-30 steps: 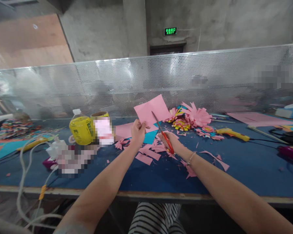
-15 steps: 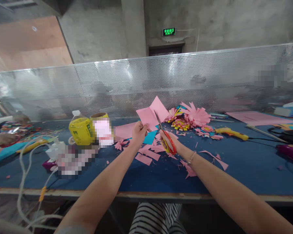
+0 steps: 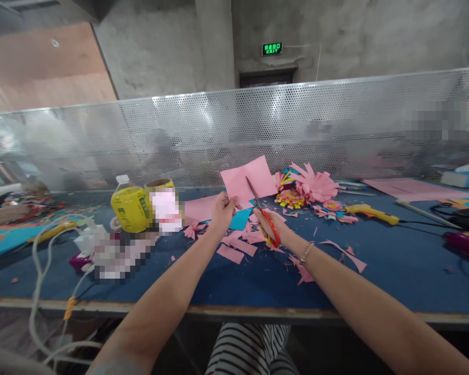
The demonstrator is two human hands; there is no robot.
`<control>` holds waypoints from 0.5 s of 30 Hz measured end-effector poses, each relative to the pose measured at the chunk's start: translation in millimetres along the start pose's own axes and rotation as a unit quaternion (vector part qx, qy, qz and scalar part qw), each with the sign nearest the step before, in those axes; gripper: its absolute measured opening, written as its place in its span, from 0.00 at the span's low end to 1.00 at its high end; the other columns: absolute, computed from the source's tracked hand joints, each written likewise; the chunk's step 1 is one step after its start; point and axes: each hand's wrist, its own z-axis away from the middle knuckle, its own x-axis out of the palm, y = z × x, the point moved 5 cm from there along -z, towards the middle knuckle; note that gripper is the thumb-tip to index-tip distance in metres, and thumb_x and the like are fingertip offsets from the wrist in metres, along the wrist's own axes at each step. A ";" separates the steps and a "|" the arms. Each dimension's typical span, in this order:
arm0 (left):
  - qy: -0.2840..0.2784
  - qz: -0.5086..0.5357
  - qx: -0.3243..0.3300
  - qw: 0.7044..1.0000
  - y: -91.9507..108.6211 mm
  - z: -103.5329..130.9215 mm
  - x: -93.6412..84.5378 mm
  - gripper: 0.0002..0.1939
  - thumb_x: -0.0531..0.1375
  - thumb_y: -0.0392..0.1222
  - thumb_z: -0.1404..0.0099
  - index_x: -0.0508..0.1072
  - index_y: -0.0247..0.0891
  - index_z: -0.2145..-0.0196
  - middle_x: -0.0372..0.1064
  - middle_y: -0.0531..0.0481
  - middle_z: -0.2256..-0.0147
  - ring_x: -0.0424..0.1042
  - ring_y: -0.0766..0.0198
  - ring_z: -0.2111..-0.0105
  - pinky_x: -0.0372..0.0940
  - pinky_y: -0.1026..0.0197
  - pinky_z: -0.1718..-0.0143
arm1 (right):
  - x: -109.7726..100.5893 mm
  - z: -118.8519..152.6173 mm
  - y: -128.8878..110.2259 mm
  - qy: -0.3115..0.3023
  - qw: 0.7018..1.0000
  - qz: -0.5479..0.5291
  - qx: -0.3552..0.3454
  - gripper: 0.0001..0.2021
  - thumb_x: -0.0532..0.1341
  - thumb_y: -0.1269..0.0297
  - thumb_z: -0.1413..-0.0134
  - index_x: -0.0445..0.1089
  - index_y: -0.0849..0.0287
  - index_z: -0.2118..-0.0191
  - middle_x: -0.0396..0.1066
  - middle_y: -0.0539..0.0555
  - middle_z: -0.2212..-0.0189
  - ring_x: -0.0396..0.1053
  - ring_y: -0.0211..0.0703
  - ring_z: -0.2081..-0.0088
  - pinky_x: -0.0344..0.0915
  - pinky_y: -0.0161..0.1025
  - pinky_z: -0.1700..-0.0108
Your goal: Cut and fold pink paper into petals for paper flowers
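Note:
My left hand [image 3: 223, 211] pinches the lower left edge of a pink paper sheet [image 3: 238, 182], which is held up above the table. In my right hand [image 3: 271, 224] is a pair of scissors [image 3: 274, 229] with red and yellow handles, its dark blades lying against the sheet and pointing up and left. How far the blades are apart is hard to make out. Below both hands lie a blue paper piece [image 3: 240, 219] and several pink paper strips [image 3: 230, 253]. Just right of the sheet sits a fringed pink paper flower [image 3: 315, 185].
A yellow-labelled bottle [image 3: 130, 208] and a roll of tape [image 3: 159, 184] stand on the left. A yellow glue gun [image 3: 375, 214] lies at the right, near a large pink sheet [image 3: 406, 189]. White cables [image 3: 37, 271] hang over the left front edge. Another person's hand [image 3: 8, 216] is at far left.
The pink sheet, earlier bent with a notch at its top, now shows flatter and spreads further right. My hands have hardly moved. The other person's hand has shifted slightly.

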 end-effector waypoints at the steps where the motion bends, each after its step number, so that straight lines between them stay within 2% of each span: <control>1: 0.000 0.001 0.000 1.000 -0.4 -0.2 -0.2 0.11 0.55 0.45 0.47 0.56 0.37 0.76 0.64 0.56 0.84 0.53 0.76 0.88 0.48 0.70 0.87 | -0.4 0.7 -2.2 0.004 1.000 0.006 0.000 0.21 0.48 0.42 0.56 0.55 0.58 0.81 0.52 0.45 0.90 0.51 0.31 0.90 0.49 0.30 0.89; 9: -0.003 0.001 0.009 1.000 1.0 -0.7 -0.9 0.11 0.55 0.45 0.47 0.57 0.37 0.76 0.64 0.55 0.83 0.53 0.76 0.88 0.48 0.70 0.86 | -1.5 -0.8 -2.9 0.008 1.000 -0.022 0.017 0.20 0.51 0.45 0.57 0.55 0.58 0.81 0.49 0.44 0.91 0.48 0.29 0.90 0.46 0.30 0.88; 15: -0.018 -0.012 -0.004 1.000 -1.9 -0.8 1.2 0.11 0.55 0.45 0.47 0.55 0.37 0.78 0.64 0.56 0.85 0.52 0.76 0.89 0.47 0.70 0.87 | 1.1 5.7 -9.0 -0.045 0.985 -0.149 0.073 0.19 0.52 0.46 0.57 0.53 0.58 0.80 0.51 0.43 0.90 0.49 0.28 0.89 0.49 0.28 0.88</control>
